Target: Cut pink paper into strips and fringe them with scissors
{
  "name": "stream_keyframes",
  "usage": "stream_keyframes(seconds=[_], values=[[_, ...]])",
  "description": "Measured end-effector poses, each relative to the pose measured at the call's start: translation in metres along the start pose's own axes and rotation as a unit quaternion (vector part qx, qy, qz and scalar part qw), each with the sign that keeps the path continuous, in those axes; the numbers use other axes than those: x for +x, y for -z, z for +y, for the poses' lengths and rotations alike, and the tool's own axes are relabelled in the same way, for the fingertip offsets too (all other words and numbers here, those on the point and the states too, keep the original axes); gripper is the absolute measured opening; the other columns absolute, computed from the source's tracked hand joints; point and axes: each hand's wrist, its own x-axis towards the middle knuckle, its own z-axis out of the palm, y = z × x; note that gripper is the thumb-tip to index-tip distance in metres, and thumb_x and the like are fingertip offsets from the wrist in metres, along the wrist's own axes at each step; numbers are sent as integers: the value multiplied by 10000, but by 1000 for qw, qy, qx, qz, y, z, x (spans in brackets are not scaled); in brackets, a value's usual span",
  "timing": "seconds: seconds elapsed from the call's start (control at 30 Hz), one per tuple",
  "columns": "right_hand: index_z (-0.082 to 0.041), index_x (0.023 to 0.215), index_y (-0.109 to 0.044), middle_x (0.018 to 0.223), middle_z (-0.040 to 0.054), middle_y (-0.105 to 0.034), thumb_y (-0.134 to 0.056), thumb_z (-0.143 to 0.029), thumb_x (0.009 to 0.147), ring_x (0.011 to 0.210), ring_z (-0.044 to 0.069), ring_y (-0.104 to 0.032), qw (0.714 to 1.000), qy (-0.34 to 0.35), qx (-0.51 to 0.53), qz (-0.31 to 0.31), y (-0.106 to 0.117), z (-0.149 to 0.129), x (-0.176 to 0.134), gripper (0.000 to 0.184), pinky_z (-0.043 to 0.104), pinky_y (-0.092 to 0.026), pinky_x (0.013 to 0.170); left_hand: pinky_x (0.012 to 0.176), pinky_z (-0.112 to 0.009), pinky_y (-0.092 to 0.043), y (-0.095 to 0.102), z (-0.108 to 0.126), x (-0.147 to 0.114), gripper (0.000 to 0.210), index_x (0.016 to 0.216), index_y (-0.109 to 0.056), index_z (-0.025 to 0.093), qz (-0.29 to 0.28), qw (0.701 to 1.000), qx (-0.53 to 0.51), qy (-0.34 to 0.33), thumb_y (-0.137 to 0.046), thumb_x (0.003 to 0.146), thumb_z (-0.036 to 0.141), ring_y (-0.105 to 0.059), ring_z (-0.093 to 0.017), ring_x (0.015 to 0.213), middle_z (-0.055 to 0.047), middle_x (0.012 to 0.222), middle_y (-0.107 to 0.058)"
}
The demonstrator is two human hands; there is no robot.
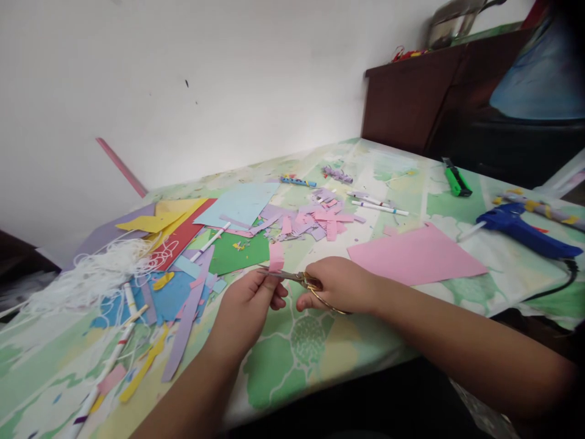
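My right hand (340,281) is closed round the gold-coloured handles of a pair of scissors (292,276), whose blades point left. The blades lie across a small pink paper strip (276,256) that stands up above them. My left hand (249,299) pinches the strip's lower end, close to the blade tips. Beyond both hands lies a heap of pink and purple paper scraps (315,219). A larger pink paper sheet (415,256) rests to the right of my right hand.
A tangle of white string (91,274) lies at the left, beside coloured sheets and a purple strip (189,323). At the right are a blue glue gun (525,228) and a green box cutter (457,178). White pens (379,208) lie behind the pink sheet. A brown cabinet (406,103) stands behind.
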Motion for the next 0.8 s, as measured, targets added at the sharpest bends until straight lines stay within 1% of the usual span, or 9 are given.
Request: stream_keyframes(seconds=[0.27, 0.43, 0.57, 0.67, 0.8], values=[[-165, 632, -521, 550, 13, -509, -321, -685, 587, 467, 95, -384, 1000, -14, -5, 0, 2, 0, 2, 559, 197, -210, 418, 542, -229, -416, -1, -5, 1, 226, 676, -533, 165, 2, 998, -57, 9, -431, 705, 364, -545, -100, 535, 7, 628, -587], [-170, 640, -518, 558, 12, -512, -333, -688, 577, 475, 97, -388, 1000, -16, 2, 3, 1, 1, 2, 554, 197, -213, 419, 560, -250, -432, -1, -5, 2, 196, 698, -530, 159, -13, 995, -102, 16, -441, 699, 334, -540, -104, 549, 0, 653, -581], [-176, 637, -505, 563, 6, -512, -340, -683, 579, 475, 97, -386, 1000, -19, 4, 4, 1, 2, 2, 536, 197, -214, 419, 551, -248, -431, -1, -4, 2, 172, 697, -528, 164, -20, 991, -128, 20, -442, 695, 312, -536, -102, 540, 10, 631, -576], [-178, 652, -498, 585, 6, -516, -333, -674, 593, 482, 96, -386, 1000, -16, 6, 7, 2, 2, 2, 525, 197, -219, 425, 504, -217, -404, 0, -3, 1, 174, 643, -514, 168, -17, 994, -102, 18, -427, 703, 307, -511, -85, 487, 30, 557, -551], [-175, 668, -497, 599, 9, -517, -340, -657, 607, 487, 95, -389, 1000, -13, 9, -4, 2, 2, 0, 511, 199, -217, 429, 442, -187, -346, 3, -1, 0, 198, 576, -491, 171, -3, 999, -39, 13, -412, 709, 296, -463, -66, 425, 48, 488, -511]])
